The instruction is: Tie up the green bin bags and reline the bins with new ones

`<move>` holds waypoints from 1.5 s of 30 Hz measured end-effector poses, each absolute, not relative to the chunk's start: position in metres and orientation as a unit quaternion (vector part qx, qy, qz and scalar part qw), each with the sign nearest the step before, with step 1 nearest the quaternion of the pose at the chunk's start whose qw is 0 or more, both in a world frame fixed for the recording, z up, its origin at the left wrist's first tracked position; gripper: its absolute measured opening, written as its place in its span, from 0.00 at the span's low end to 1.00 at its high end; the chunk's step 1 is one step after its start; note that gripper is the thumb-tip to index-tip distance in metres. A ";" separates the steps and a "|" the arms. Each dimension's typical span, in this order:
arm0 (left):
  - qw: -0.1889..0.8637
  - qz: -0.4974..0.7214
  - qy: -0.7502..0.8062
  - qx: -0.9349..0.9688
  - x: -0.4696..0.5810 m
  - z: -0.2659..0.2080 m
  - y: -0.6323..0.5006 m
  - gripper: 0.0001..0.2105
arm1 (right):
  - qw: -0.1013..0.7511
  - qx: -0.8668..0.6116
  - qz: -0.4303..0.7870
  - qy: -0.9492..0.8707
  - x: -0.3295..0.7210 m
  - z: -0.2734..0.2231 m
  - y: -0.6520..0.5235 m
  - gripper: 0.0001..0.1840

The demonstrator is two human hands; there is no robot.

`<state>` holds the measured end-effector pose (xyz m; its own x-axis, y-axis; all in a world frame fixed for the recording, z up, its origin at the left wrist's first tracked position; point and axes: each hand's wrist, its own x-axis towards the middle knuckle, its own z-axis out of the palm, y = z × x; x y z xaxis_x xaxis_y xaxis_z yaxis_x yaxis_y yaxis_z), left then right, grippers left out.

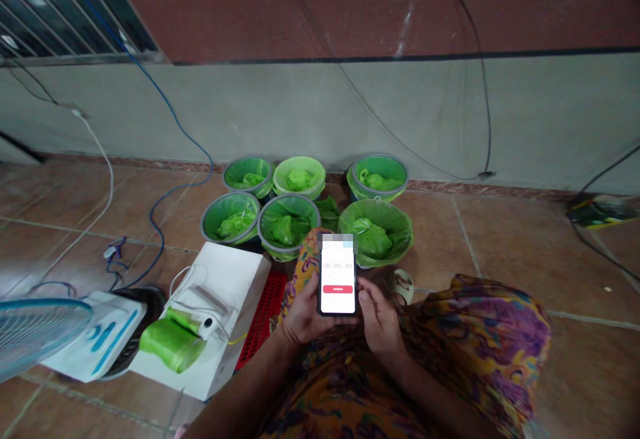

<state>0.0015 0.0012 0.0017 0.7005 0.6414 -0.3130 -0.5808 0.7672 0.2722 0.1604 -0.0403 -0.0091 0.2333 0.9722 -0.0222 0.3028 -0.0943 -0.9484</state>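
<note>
A smartphone point(339, 300) is held upright in front of my lap, its lit white screen showing a row of zeros and a red button. My left hand point(313, 316) wraps round its left side and lower edge. On the other side, my right hand point(379, 316) touches the phone's lower right edge, thumb and fingers bent close together. Just beyond the phone stand several round bins lined with green plastic bags, among them a near right bin point(403, 226) and a near middle bin point(289, 220). Crumpled green bags lie inside them.
To my left, a white box point(250, 272) carries a roll of green bags point(173, 344) and a white corded device point(207, 324). A red crate point(263, 312) sits beside it. A fan point(40, 332) stands farther left. Blue cable point(160, 226) and white cable point(107, 179) cross the tiled floor.
</note>
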 end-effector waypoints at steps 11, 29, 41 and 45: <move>0.918 0.333 0.204 0.070 0.001 0.000 0.000 0.30 | 0.454 -0.642 0.366 -0.498 0.160 -0.008 -0.041 0.23; 0.921 0.331 0.193 0.070 0.001 -0.001 0.001 0.30 | 0.467 -0.631 0.375 -0.493 0.161 -0.010 -0.042 0.21; 0.922 0.333 0.183 0.074 0.000 -0.004 -0.002 0.32 | 0.457 -0.632 0.377 -0.500 0.162 -0.010 -0.042 0.21; 0.921 0.331 0.192 0.073 -0.001 -0.003 -0.002 0.32 | 0.454 -0.641 0.365 -0.501 0.162 -0.011 -0.042 0.21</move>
